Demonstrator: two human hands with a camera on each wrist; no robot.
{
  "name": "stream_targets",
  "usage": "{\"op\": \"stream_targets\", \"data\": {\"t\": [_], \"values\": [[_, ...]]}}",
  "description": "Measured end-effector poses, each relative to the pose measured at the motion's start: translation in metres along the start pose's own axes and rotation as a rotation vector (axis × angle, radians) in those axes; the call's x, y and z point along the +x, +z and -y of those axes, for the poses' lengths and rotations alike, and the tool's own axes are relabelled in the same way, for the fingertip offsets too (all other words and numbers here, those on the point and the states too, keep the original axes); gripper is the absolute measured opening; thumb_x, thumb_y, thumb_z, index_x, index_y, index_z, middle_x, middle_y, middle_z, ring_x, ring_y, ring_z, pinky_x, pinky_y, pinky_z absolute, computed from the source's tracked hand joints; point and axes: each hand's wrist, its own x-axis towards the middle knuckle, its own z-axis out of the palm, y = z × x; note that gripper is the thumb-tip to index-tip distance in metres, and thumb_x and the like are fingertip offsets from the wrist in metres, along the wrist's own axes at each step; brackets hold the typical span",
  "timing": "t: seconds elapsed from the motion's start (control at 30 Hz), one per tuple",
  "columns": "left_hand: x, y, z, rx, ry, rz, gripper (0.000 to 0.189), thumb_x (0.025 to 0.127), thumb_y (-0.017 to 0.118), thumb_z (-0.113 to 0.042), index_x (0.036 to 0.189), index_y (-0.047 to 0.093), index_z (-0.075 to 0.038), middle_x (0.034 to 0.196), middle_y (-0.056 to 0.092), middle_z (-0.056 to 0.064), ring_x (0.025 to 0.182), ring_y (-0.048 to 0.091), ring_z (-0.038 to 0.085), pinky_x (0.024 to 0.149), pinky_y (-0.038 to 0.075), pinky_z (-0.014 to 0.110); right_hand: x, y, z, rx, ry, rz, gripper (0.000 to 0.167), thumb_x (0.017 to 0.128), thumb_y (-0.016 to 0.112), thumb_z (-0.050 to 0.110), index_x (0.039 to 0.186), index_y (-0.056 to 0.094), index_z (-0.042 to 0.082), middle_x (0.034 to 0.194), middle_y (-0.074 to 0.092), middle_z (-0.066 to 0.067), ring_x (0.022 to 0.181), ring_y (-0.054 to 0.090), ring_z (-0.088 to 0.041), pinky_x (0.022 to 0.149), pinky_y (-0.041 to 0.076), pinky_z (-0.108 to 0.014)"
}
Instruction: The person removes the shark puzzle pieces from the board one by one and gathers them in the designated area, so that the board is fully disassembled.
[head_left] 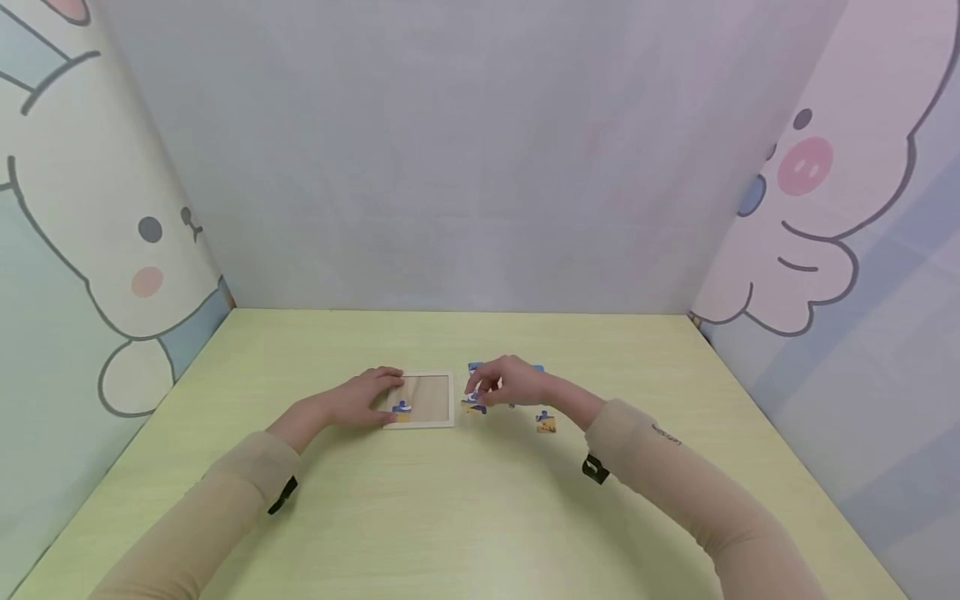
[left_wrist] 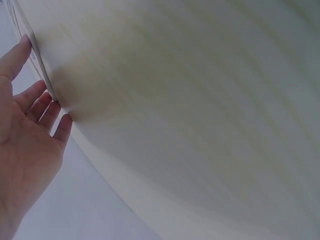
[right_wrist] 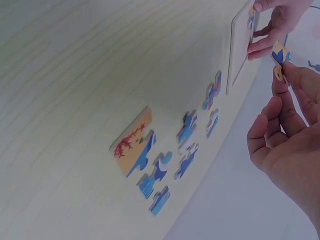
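A pale wooden puzzle frame (head_left: 452,402) lies on the table, with one sand-and-blue jigsaw piece (head_left: 402,409) in its lower left corner. My left hand (head_left: 363,398) rests at the frame's left side, thumb by the near corner and fingers by the far one. In the left wrist view, its extended fingertips touch the frame edge (left_wrist: 44,75). To the right of the frame, my right hand (head_left: 512,380) pinches a yellow-and-blue jigsaw piece (right_wrist: 280,54) between thumb and index finger, raised over the table. Its other fingers curl loosely.
Several loose jigsaw pieces lie right of the frame, among them a corner piece with red coral (right_wrist: 134,141) and a blue piece (right_wrist: 160,201). The light wood table (head_left: 420,517) meets a grey cloth backdrop (head_left: 465,167). Side panels carry cartoon animals.
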Motion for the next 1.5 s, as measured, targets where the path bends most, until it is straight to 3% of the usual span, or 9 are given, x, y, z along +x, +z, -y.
{"op": "stream_targets", "data": {"t": [0.33,0.67,1.13,1.5], "values": [[0.0,-0.002,-0.002,0.002,0.006,0.004,0.064,0.089,0.065,-0.029,0.139,0.041,0.003,0.148,0.033,0.019,0.136,0.029,0.04,0.11,0.027,0.055,-0.022,-0.001,-0.021,-0.029,0.006,0.028,0.019,0.089,0.062,0.008,0.104,0.069,0.017,0.079,0.062,0.007,0.069,0.05,-0.009,0.062,0.044,-0.022],[0.0,-0.002,-0.001,0.004,-0.001,0.011,0.064,0.089,0.065,-0.03,0.139,0.041,0.003,0.148,0.033,0.019,0.136,0.029,0.04,0.11,0.027,0.055,-0.033,0.005,-0.049,-0.06,0.042,0.067,0.018,0.09,0.061,0.011,0.101,0.068,0.023,0.077,0.059,0.01,0.067,0.048,-0.006,0.06,0.043,-0.02],[0.0,-0.003,-0.003,-0.001,-0.002,0.014,0.064,0.089,0.065,-0.031,0.139,0.042,0.003,0.148,0.033,0.018,0.136,0.029,0.039,0.11,0.028,0.053,-0.037,0.007,-0.052,-0.123,0.099,0.039,0.014,0.087,0.068,0.013,0.098,0.068,0.021,0.082,0.06,0.01,0.071,0.049,-0.008,0.062,0.044,-0.021],[0.001,-0.004,-0.001,-0.044,-0.02,0.032,0.065,0.089,0.065,-0.032,0.14,0.041,0.001,0.149,0.032,0.017,0.137,0.027,0.039,0.111,0.026,0.053,-0.036,0.001,-0.043,-0.155,0.037,-0.016,0.019,0.085,0.07,0.014,0.104,0.068,0.015,0.087,0.06,0.007,0.074,0.05,-0.012,0.064,0.044,-0.024]]}}
